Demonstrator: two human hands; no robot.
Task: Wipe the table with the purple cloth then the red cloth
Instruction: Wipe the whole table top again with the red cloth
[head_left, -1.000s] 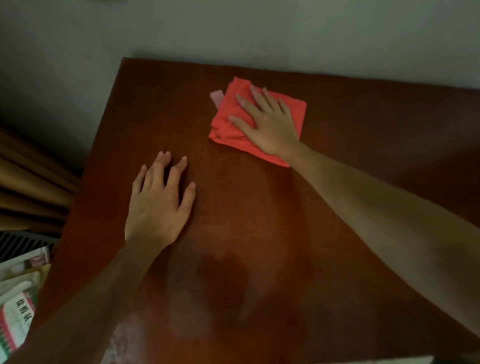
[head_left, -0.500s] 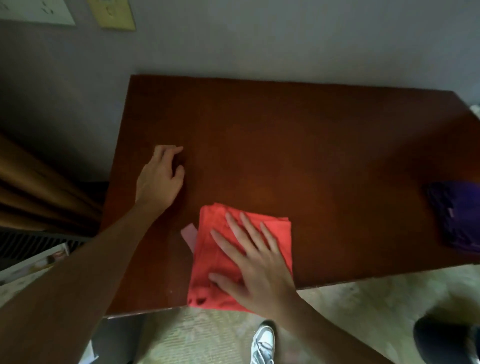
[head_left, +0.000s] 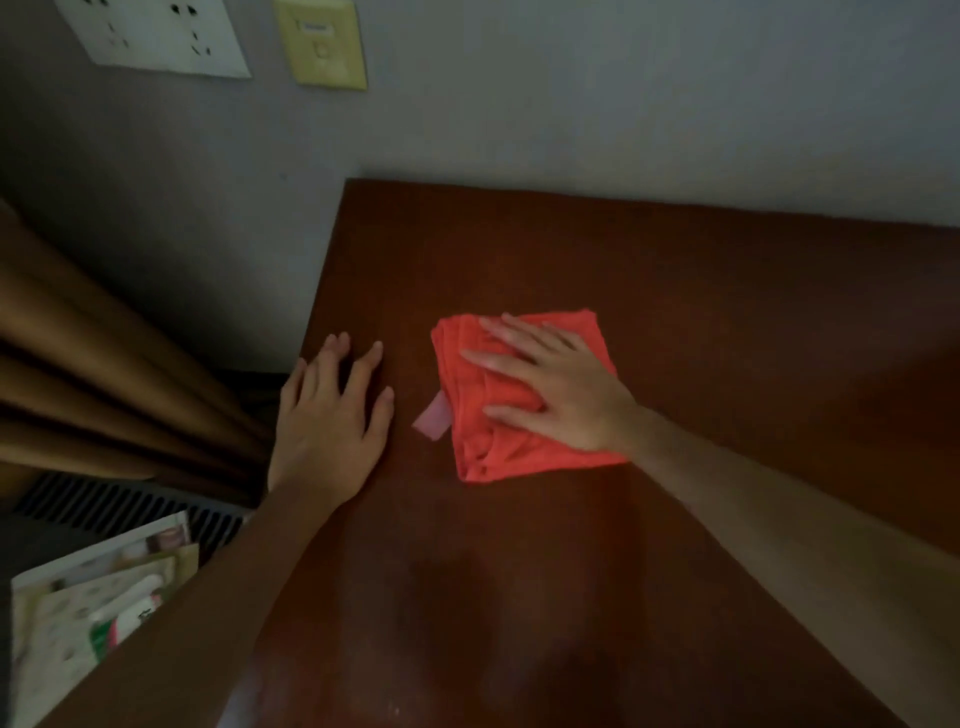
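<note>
Red cloth (head_left: 498, 447) (folded, pale tag)

Both forearms bare, hands ungloved, ringless.

— Showing a dark reddish-brown wooden bench (head_left: 675, 291), its far edge butting against the wall.

— Lying on it?

— Carrying a folded red cloth (head_left: 498, 441) left of the middle, a pale pink tag (head_left: 434, 420) sticking out of its left side. Bearing a right hand (head_left: 566, 387) pressing flat on the cloth, and a left hand (head_left: 330, 421) resting spread at the left edge, beside it.
</note>
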